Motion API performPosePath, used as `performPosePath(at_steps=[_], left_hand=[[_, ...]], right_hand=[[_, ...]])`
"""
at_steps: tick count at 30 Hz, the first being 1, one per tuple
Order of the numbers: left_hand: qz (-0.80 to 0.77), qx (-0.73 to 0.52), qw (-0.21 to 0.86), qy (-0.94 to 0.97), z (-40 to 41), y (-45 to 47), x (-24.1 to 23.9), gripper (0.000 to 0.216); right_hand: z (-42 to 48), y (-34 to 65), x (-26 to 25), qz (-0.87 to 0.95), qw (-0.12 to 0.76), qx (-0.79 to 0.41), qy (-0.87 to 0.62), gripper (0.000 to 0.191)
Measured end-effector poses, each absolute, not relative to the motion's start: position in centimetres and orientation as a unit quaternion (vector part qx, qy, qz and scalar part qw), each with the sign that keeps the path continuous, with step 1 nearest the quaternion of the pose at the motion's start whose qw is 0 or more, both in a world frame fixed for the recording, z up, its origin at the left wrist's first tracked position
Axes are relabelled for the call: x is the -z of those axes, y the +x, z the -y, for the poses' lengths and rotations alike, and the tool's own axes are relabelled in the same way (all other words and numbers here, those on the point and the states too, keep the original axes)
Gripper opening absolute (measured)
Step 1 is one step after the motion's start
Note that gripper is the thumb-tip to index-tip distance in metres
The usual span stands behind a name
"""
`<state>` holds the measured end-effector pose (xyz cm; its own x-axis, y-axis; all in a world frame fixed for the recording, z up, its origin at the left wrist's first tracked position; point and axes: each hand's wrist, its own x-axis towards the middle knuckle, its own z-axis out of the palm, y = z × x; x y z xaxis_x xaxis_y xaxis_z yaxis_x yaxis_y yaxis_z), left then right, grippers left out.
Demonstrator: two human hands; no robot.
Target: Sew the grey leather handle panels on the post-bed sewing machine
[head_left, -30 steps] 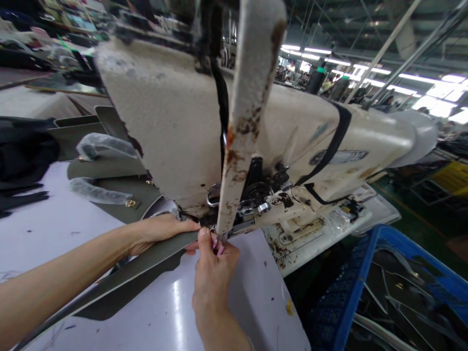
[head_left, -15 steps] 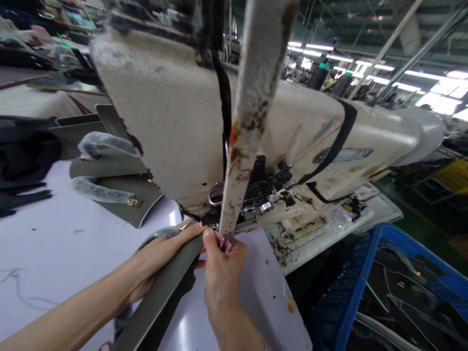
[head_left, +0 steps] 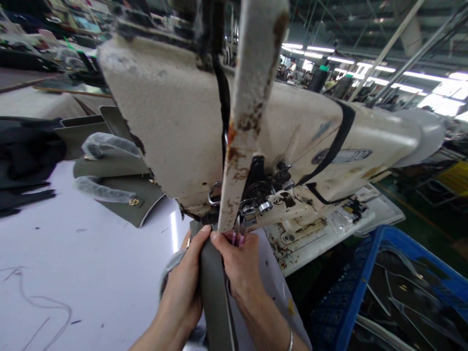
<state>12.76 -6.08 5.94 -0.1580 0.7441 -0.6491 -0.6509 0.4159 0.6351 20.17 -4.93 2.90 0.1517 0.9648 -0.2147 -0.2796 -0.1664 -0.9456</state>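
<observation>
Beneath the head of a cream sewing machine, both hands grip an olive-grey handbag with pale edges. My left hand is closed on its left side, thumb on top near the upper end. A plastic-wrapped handle shows beside that hand. My right hand pinches the bag's right edge with the thumb. Pink-handled thread snips are tucked in the same hand, blades pointing up. The bag's top end lies under the machine; the needle is hidden behind a rusty upright bar.
Olive-grey bags with wrapped handles lie at the left on the white table, near black cloth. A blue crate of similar pieces stands lower right. Loose thread lies at lower left.
The bag has swung from a slant to nearly upright in view. My left forearm has come in from the left to below, and my right hand has shifted slightly right.
</observation>
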Motion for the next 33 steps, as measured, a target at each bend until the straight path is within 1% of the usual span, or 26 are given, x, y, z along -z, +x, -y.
performPosePath(at_steps=[6, 11, 14, 17, 22, 27, 30, 32, 33], left_hand=[[-0.535, -0.576, 0.617, 0.035, 5.7, 13.6, -6.3, 0.023], [-0.527, -0.590, 0.609, 0.059, 5.0, 13.3, -5.8, 0.016], [-0.518, -0.600, 0.607, 0.061, 4.6, 13.1, -5.7, 0.012], [-0.527, -0.599, 0.600, 0.059, 4.3, 13.0, -5.8, 0.012], [-0.529, -0.593, 0.603, 0.070, 4.1, 13.0, -5.8, 0.017], [-0.497, -0.606, 0.615, 0.082, 4.2, 12.9, -5.5, 0.015], [-0.493, -0.602, 0.621, 0.095, 4.2, 12.7, -5.2, 0.014], [-0.502, -0.589, 0.626, 0.097, 4.3, 12.5, -4.9, 0.015], [-0.508, -0.582, 0.629, 0.094, 4.3, 12.4, -4.8, 0.016]], right_hand=[[4.4, 20.9, -4.0, 0.344, 0.543, -0.562, -0.521, 0.019], [4.2, 21.0, -4.6, 0.379, 0.539, -0.541, -0.523, 0.022], [4.1, 20.9, -4.8, 0.389, 0.533, -0.519, -0.543, 0.029], [4.1, 20.9, -4.9, 0.390, 0.530, -0.507, -0.556, 0.031], [4.1, 20.9, -4.4, 0.387, 0.540, -0.521, -0.536, 0.023], [4.4, 20.9, -3.8, 0.394, 0.536, -0.538, -0.518, 0.016], [5.2, 21.8, -3.2, 0.415, 0.512, -0.542, -0.521, 0.022], [5.9, 23.4, -3.1, 0.437, 0.505, -0.505, -0.547, 0.030], [6.2, 24.6, -3.3, 0.443, 0.512, -0.467, -0.569, 0.034]])
